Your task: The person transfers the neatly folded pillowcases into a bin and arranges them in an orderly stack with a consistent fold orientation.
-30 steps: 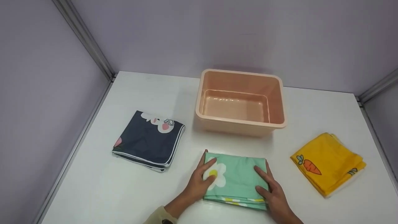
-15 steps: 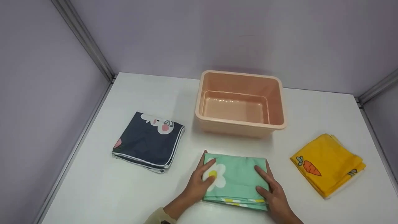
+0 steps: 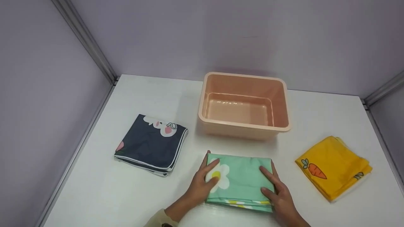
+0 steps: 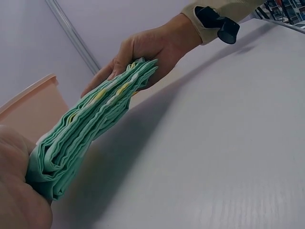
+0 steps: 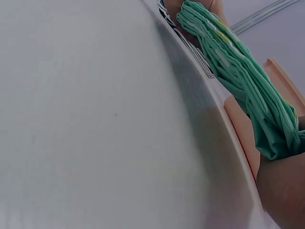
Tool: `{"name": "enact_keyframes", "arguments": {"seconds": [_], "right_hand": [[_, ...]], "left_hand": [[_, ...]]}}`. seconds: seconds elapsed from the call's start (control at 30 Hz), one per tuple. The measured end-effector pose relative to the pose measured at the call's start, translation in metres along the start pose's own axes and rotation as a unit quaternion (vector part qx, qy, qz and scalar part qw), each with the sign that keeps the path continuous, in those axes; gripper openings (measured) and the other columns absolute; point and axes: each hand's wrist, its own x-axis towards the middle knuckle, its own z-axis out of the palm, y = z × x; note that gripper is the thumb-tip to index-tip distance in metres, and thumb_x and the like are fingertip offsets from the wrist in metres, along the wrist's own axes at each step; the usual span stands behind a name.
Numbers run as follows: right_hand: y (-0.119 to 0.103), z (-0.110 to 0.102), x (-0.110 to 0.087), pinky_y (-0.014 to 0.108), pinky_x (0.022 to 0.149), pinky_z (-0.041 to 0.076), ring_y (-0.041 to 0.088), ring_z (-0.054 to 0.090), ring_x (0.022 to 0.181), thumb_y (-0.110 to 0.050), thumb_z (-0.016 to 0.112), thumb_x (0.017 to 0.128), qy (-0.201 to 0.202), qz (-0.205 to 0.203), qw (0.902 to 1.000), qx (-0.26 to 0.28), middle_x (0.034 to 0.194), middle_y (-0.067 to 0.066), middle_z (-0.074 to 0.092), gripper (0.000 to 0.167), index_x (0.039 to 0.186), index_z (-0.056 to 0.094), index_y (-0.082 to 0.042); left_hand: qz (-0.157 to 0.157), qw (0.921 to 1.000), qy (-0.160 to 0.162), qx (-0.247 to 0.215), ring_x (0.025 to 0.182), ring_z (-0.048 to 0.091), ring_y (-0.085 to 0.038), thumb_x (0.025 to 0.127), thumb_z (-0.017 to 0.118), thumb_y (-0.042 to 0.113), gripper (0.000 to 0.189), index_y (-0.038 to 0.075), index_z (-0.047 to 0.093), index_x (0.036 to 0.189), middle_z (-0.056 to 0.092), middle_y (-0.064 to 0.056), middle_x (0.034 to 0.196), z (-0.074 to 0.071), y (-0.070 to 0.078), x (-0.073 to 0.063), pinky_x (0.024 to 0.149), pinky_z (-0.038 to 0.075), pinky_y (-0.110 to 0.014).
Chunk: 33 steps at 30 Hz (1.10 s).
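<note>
In the head view, a folded mint-green cloth [image 3: 243, 176] with a white daisy print lies between my two hands. My left hand [image 3: 199, 184] grips its left side, thumb and index finger on top and other fingers underneath. The opposite side is held the same way by my right hand [image 3: 281, 197]. From the left wrist view, the stacked layers of the green cloth [image 4: 95, 124] show edge-on above the table, with a shadow below. The right wrist view also shows the green cloth [image 5: 243, 86] raised over the tabletop.
Behind the cloth stands a peach plastic bin [image 3: 244, 126] with nothing inside. A folded navy cloth [image 3: 148, 143] lies to the left, and a folded yellow cloth [image 3: 337, 167] with carrot prints to the right. Pale walls [image 3: 157, 34] enclose the white table [image 3: 94, 189].
The green cloth and both hands have shifted up slightly in the head view, the right side a little more. The grip stays the same; the bin and other cloths have not moved.
</note>
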Motion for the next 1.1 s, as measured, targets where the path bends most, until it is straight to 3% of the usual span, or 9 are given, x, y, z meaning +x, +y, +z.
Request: {"name": "enact_keyframes", "arguments": {"seconds": [0.3, 0.53, 0.83, 1.1], "right_hand": [[-0.005, 0.000, 0.000, 0.001, 0.106, 0.009, 0.020, -0.014, 0.154, -0.016, 0.061, 0.101, 0.005, -0.003, 1.0000, 0.001, 0.170, -0.008, -0.011, 0.062, 0.159, 0.037, -0.017], [-0.009, 0.001, 0.000, 0.004, 0.110, 0.010, 0.022, -0.016, 0.154, -0.010, 0.060, 0.101, 0.000, -0.021, 0.9991, 0.038, 0.170, -0.005, -0.013, 0.064, 0.159, 0.034, -0.010], [-0.016, -0.001, 0.000, 0.004, 0.109, 0.010, 0.021, -0.014, 0.155, -0.010, 0.060, 0.100, 0.005, -0.013, 0.9993, 0.035, 0.170, -0.005, -0.011, 0.064, 0.159, 0.036, -0.011], [-0.024, -0.003, 0.000, 0.003, 0.109, 0.010, 0.020, -0.013, 0.155, -0.011, 0.061, 0.100, 0.006, -0.013, 0.9996, 0.026, 0.170, -0.006, -0.009, 0.064, 0.159, 0.036, -0.013]], "left_hand": [[0.009, 0.9999, -0.002, -0.012, 0.155, -0.005, -0.033, 0.098, 0.064, 0.008, 0.059, -0.002, 0.042, 0.152, -0.004, -0.019, 0.169, -0.001, 0.006, 0.001, 0.116, 0.010, -0.012], [-0.004, 1.0000, 0.000, 0.000, 0.155, -0.003, -0.031, 0.097, 0.062, 0.001, 0.059, 0.002, 0.043, 0.153, -0.001, -0.015, 0.170, -0.001, 0.015, 0.003, 0.116, 0.010, -0.014], [-0.005, 1.0000, 0.000, 0.006, 0.156, -0.002, -0.030, 0.097, 0.063, 0.002, 0.058, 0.001, 0.044, 0.153, -0.001, -0.016, 0.170, -0.002, 0.025, 0.003, 0.116, 0.010, -0.014], [-0.008, 0.9998, -0.001, 0.018, 0.156, 0.000, -0.030, 0.098, 0.065, 0.007, 0.059, 0.001, 0.043, 0.153, 0.000, -0.016, 0.170, -0.003, 0.032, 0.005, 0.120, 0.009, -0.024]]}}
